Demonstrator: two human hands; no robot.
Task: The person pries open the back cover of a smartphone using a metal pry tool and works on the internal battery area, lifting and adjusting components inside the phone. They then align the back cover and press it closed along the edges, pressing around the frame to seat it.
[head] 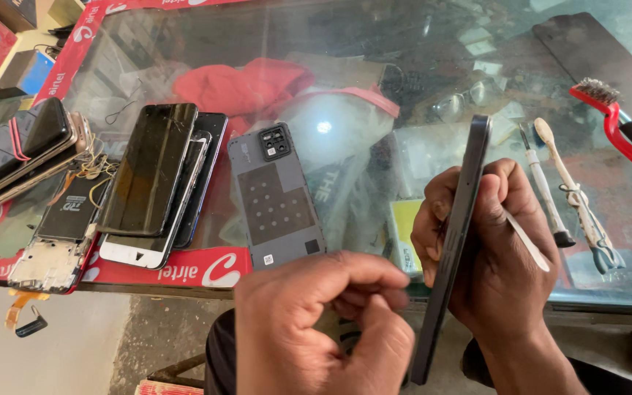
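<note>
My right hand [502,256] grips a dark phone [471,168] that stands upright, edge toward me, in front of the glass table. A thin white pry stick [528,241] is pinched between the same hand's fingers and points down to the right. My left hand [323,322] is curled low in front of me, thumb and fingertips pressed together just left of the phone's lower half; nothing shows between them. A grey phone back cover [276,197] with a camera cutout lies inner side up on the glass, beyond my left hand.
On the glass-topped table [374,44], a stack of dark phones and screens [155,175] lies at the left, with a bare phone frame [53,256] and more handsets [20,150]. To the right lie a small screwdriver [546,190], tweezers [579,205] and a red-handled brush [616,124]. A red cloth [243,84] lies below the glass.
</note>
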